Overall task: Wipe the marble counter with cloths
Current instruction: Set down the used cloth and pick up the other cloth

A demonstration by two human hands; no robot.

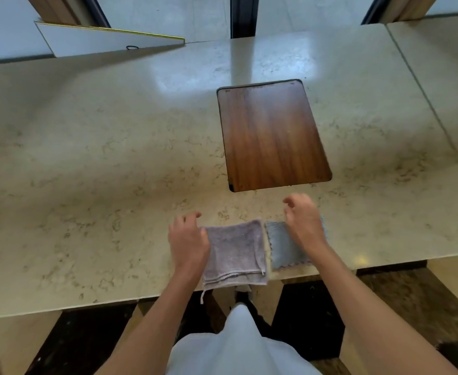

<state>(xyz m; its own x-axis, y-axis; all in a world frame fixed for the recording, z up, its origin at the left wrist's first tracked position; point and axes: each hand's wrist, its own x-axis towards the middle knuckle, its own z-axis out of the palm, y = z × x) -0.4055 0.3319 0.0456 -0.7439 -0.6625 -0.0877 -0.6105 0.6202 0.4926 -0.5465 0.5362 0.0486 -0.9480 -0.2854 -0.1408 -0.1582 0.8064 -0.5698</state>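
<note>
Two folded cloths lie side by side at 6 o'clock on the counter (114, 158). Left hand (188, 240) on pink cloth (236, 253), right hand (303, 223) over grey cloth (282, 247), fingers loose, neither gripping. Risk: pink cloth overhangs the edge and may slip off.

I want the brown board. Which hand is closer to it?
Right. The right hand hovers just below the wooden board; the left hand sits lower, further left.

Mauve cloth (234, 250); blue-grey cloth (283, 246); beige veined marble counter (100, 163); brown wood-grain panel (272, 135).
</note>
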